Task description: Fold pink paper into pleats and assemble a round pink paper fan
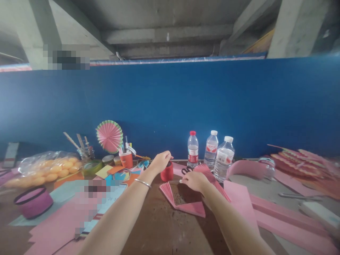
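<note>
Blue wall (239, 106) runs behind a brown table (159, 226) crowded w/ craft stuff, concrete beams overhead. Left hand (160, 161) is curled over the top of a small red cup (167, 173), fingers bent down on its rim; contents hidden. Right hand (193, 180) sits just beside it, pinching something small & white at the fingertips, can't tell what, resting on the pleated pink paper (183, 200) near table centre. Behind: three clear bottles (211, 150), one red cap, two white; red-and-white labels, text too small to read. Left side: orange cup (126, 159) w/ pens, glass jar (86, 153) w/ sticks, pink-green paper fan (109, 136) standing by the wall, plastic bag (45, 168) of orange balls, purple bowl (34, 202) w/ dark rim. Pink sheets (278, 212) spread right, folded fans (300, 159) stacked far right, tweezers (290, 194) nearby. Bare wood shows only in front, btw the two forearms; rest is tight on both sides.
</note>
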Demonstrator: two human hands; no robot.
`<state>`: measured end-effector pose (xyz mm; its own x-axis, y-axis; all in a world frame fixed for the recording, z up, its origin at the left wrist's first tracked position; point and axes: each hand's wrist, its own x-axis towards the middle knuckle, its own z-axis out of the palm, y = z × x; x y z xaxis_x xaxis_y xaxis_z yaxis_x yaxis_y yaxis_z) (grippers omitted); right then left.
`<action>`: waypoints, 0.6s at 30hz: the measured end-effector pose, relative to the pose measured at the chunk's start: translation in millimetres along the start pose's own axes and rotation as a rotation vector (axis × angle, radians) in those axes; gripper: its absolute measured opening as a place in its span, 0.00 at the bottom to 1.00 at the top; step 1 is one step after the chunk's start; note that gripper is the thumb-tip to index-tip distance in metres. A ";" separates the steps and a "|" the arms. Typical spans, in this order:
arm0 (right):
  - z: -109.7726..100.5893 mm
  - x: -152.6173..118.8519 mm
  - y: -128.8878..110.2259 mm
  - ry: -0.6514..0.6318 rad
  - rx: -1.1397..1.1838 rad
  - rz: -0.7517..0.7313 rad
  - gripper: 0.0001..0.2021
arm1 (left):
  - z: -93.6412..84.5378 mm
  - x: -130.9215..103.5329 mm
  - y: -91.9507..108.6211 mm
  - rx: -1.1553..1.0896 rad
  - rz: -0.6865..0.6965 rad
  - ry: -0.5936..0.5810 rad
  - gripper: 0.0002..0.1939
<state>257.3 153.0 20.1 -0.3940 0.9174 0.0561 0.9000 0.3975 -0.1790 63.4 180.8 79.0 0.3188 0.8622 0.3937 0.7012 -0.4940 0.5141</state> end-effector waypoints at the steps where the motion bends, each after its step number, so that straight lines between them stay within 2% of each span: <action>1: -0.1 0.0 0.4 0.000 0.006 0.000 0.16 | 1.8 2.6 -1.3 -0.001 -0.007 -0.004 0.14; 7: -1.3 0.1 3.9 0.001 0.061 -0.001 0.15 | 4.5 12.7 -2.3 0.019 -0.006 -0.053 0.14; 14: -6.8 0.9 3.1 0.018 0.165 -0.044 0.17 | 2.2 18.1 4.7 0.089 0.025 -0.204 0.11; 18: -11.3 0.2 3.6 -0.024 0.218 -0.071 0.17 | 4.9 20.5 6.3 0.132 0.006 -0.276 0.10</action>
<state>262.6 154.9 30.6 -0.4614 0.8856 0.0535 0.8093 0.4448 -0.3835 77.5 195.9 86.6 0.4712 0.8664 0.1654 0.7701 -0.4955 0.4017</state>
